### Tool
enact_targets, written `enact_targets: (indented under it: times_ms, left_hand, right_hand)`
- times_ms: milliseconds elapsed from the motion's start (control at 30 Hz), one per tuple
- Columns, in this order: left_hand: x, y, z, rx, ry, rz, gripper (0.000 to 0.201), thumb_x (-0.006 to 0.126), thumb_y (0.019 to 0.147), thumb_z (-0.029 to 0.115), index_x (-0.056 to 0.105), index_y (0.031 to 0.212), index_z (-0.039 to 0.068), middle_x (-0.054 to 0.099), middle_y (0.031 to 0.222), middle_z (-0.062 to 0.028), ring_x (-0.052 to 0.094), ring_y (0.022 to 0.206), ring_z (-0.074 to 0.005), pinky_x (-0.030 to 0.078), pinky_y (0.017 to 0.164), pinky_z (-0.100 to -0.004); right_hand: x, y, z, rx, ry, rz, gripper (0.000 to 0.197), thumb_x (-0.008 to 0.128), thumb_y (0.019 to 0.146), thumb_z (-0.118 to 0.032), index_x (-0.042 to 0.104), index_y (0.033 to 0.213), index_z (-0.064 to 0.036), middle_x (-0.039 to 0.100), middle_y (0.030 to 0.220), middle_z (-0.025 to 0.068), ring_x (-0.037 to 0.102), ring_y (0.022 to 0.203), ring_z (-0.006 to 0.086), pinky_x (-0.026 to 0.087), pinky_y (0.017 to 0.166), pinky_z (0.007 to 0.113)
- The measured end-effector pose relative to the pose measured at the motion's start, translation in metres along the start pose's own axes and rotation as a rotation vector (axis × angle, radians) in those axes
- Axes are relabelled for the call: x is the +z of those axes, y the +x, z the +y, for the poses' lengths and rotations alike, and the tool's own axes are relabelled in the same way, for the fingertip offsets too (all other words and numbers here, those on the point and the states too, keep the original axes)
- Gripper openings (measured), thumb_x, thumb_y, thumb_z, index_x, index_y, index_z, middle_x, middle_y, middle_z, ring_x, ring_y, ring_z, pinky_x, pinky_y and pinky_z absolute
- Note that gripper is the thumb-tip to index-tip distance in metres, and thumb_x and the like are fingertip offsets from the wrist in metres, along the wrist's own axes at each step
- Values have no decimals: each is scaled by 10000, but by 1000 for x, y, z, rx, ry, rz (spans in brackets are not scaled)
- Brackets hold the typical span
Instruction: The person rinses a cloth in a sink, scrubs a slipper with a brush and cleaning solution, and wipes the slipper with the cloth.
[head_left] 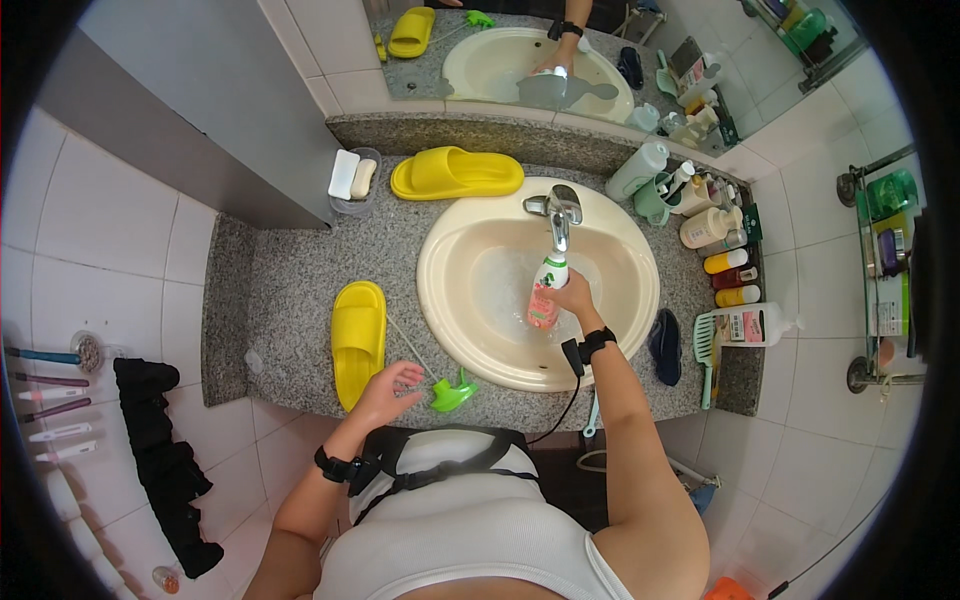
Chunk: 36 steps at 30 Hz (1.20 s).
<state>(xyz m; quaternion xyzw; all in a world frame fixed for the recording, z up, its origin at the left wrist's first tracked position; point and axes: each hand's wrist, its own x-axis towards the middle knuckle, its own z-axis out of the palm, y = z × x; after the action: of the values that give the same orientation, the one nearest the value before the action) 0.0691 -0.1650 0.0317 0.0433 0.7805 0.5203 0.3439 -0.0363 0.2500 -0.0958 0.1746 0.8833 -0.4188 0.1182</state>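
My right hand (572,293) is wrapped round a pink and white bottle (543,312) inside the cream oval sink (436,325). The bottle's upper end is right under the spout of the chrome faucet (562,212), and water lies in the basin. My left hand (388,394) holds nothing; its fingers are loosely bent and apart over the counter's front edge. Just right of it lies a green spray trigger head (454,393) with a thin clear tube running up and left. A yellow slipper (358,335) lies beside the left hand, and another yellow slipper (456,174) rests behind the sink.
Bottles and a green cup (655,200) crowd the right back corner. A dark shoe-shaped item (665,347) and a green slotted scoop (704,345) lie right of the sink. A soap dish (355,180) stands back left. A mirror (560,75) and a glass shelf (890,260) border the counter.
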Motion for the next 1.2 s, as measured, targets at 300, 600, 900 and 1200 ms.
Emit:
enact_targets:
  times_ms: [300,600,900,1200]
  left_hand:
    - [0,-1,1,5,-4,3,423,718,813,29,555,1203,52,635,1101,-61,610,1024,-155,493,884,-308]
    - [1,-2,2,12,-5,0,430,717,808,19,555,1205,53,635,1087,-59,610,1022,-152,493,883,-307]
    - [-2,0,4,67,53,-18,489,731,790,30,532,1237,58,635,1095,-70,614,1025,-175,491,898,-323]
    - [24,31,53,396,279,61,677,745,742,34,436,1344,54,591,1202,-148,587,1119,-256,459,969,-375]
  right_hand:
    - [1,0,-1,8,-3,-7,527,874,573,-299,688,1005,-61,720,962,106,694,860,227,535,797,351]
    - [-1,-2,-1,-5,-4,-34,540,873,578,-314,689,1014,-55,719,971,116,694,867,231,536,799,355]
    - [3,-69,-49,-260,151,-96,550,869,620,-276,644,1069,-51,708,945,110,686,849,212,534,778,333]
    - [-2,-126,-130,-355,224,-139,650,877,623,-316,594,1144,-49,701,976,114,697,891,224,549,786,337]
